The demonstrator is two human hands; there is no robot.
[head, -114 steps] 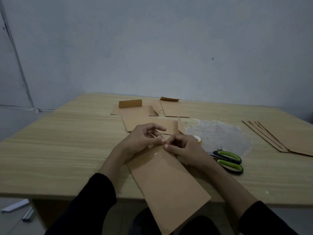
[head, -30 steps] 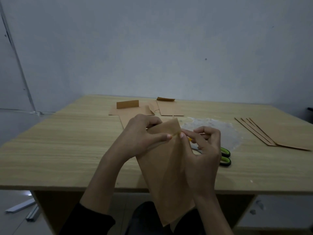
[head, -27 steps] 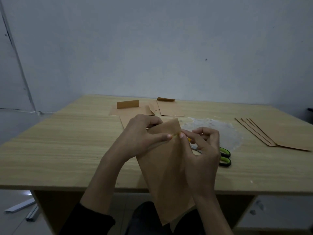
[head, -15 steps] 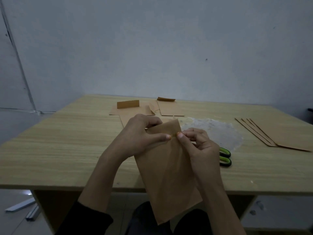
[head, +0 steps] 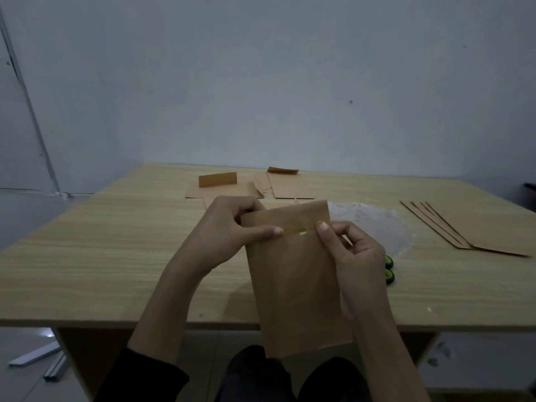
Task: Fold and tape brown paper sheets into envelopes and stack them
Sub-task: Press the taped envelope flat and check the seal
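Pinching the envelope (head: 295,285) near its top with the fingers (head: 262,232) of the left hand (head: 229,230), thumb flat on the front. Pinching the same band from the other side with the right hand (head: 353,256), thumb tip at what looks like a pale strip of tape (head: 301,231) across the flap. Held upright above the near edge of the surface (head: 116,256), lower end over the lap. Probably sealing the flap. Next, likely: rub the tape down fully, then carry over to the stack of envelopes (head: 478,230) at far right, beyond the scissors (head: 388,269), squaring edges on landing.
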